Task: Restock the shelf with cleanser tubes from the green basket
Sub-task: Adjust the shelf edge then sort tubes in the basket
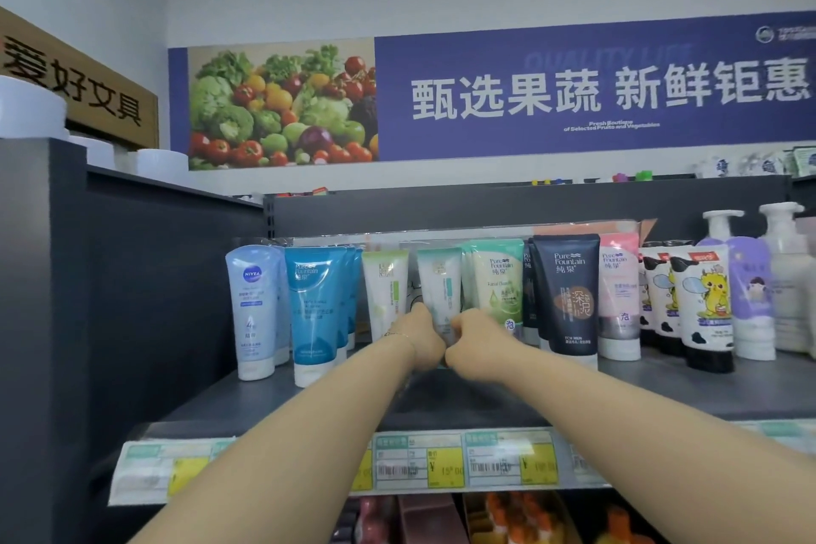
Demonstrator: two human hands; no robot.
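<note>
The left hand (425, 338) and right hand (473, 340) curled round the base of a white-and-teal plastic cleanser tube (440, 287), upright mid-row near the back edge of the dark grey metal shelf (662, 393). The row looked nearly full, so restocking seemed well along. The green basket was out of view; fingertips hidden.

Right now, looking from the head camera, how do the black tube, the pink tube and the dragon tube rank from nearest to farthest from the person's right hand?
The right hand and left hand both hold the teal tube.
1. The black tube, just right of the hand.
2. The pink tube, next along rightward.
3. The dragon tube, farthest right.
</note>
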